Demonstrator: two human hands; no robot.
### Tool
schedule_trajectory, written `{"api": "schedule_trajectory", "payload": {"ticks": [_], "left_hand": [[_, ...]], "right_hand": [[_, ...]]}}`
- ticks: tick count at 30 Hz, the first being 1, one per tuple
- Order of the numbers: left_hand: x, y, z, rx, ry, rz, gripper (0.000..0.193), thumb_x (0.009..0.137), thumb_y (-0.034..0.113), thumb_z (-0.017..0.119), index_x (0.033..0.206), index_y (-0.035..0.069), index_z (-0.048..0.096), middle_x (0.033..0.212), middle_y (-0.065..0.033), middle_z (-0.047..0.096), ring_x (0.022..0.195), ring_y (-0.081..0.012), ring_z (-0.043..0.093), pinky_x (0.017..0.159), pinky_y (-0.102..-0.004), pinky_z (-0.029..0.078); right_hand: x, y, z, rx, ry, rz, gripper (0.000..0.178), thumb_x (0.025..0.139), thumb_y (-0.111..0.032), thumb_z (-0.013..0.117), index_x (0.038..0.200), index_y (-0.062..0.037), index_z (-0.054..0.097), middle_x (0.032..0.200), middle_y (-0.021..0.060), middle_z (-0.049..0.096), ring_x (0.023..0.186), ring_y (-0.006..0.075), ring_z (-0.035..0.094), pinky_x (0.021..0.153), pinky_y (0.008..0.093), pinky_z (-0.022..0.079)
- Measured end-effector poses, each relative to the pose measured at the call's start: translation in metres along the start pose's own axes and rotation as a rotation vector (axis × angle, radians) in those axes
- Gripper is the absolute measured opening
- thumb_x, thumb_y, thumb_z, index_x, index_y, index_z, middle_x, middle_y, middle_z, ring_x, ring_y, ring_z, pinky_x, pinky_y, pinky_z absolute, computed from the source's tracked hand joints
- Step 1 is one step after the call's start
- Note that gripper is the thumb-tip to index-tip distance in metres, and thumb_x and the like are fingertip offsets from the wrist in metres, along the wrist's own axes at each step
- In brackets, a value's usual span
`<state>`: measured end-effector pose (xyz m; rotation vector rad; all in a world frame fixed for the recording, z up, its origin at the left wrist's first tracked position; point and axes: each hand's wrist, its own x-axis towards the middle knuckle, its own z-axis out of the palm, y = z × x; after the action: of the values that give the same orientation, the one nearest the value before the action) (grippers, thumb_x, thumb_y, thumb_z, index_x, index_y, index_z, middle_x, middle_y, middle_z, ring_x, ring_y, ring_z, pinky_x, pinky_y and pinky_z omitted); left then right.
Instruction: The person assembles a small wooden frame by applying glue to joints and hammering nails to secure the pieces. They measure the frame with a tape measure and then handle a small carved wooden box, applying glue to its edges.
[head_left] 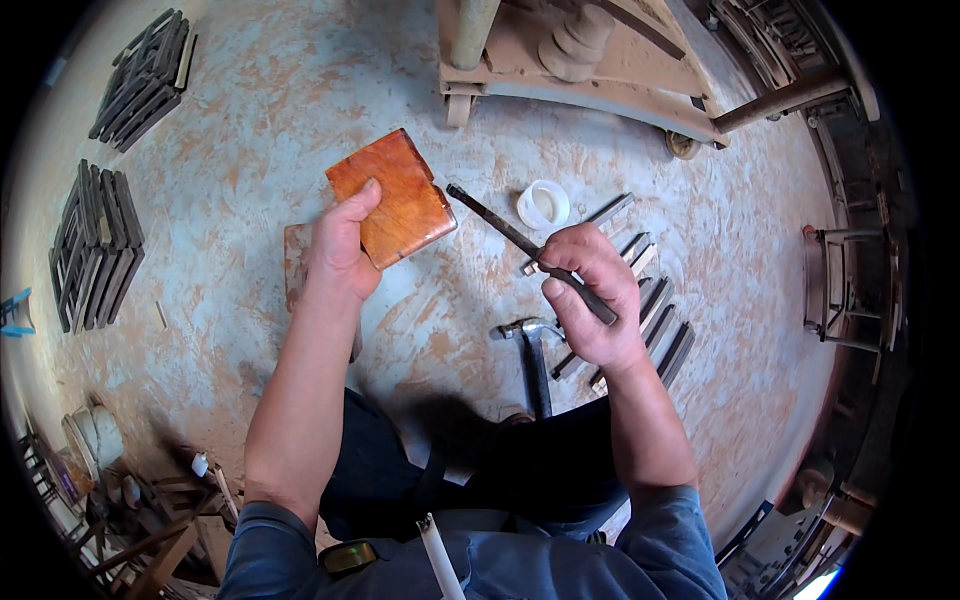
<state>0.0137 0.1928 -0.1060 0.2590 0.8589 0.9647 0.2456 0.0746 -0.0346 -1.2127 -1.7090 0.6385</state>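
My left hand (340,240) grips a square, orange-brown wooden block (408,205), thumb on its face. The block has dark edges and a small notch on its right side. In my right hand (605,310) is a dark, narrow wooden strip (510,232), pinched between thumb and fingers. Its blackish far end points up and left, a short gap from the notched side of the block. Just beyond the strip, a small white tub (543,204) with pale contents stands on the floor. A claw hammer (534,362) lies below my right hand, near my knees.
Several dark wooden strips (660,318) lie on the floor (240,260) to the right. Another brownish piece (297,255) is partly hidden behind my left hand. Stacked dark wooden frames (97,245) stand at the left. A wheeled wooden stand (600,102) is at the far side.
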Motion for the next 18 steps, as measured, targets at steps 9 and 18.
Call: {"api": "schedule_trajectory", "payload": {"ticks": [9,18], "left_hand": [[-0.0008,0.0,0.0005,-0.007,-0.013,-0.001,0.039,0.092,0.015,0.06,0.128,0.001,0.051,0.124,-0.0123,0.06,0.111,-0.0294,0.061,0.095,-0.0464,0.051],[-0.0015,0.0,0.0028,0.018,-0.015,-0.014,0.038,0.093,0.017,0.059,0.128,0.002,0.051,0.124,-0.0123,0.06,0.112,-0.0286,0.061,0.094,-0.047,0.051]], "right_hand": [[0.001,-0.002,0.0027,-0.069,-0.038,-0.019,0.025,0.076,0.005,0.068,0.1,0.001,0.065,0.095,0.0129,0.059,0.085,0.0265,0.06,0.074,0.0329,0.049],[0.0016,-0.0012,0.0058,-0.076,-0.059,-0.009,0.028,0.074,0.008,0.068,0.101,0.0011,0.065,0.094,0.0127,0.058,0.084,0.0257,0.059,0.072,0.0324,0.048]]}}
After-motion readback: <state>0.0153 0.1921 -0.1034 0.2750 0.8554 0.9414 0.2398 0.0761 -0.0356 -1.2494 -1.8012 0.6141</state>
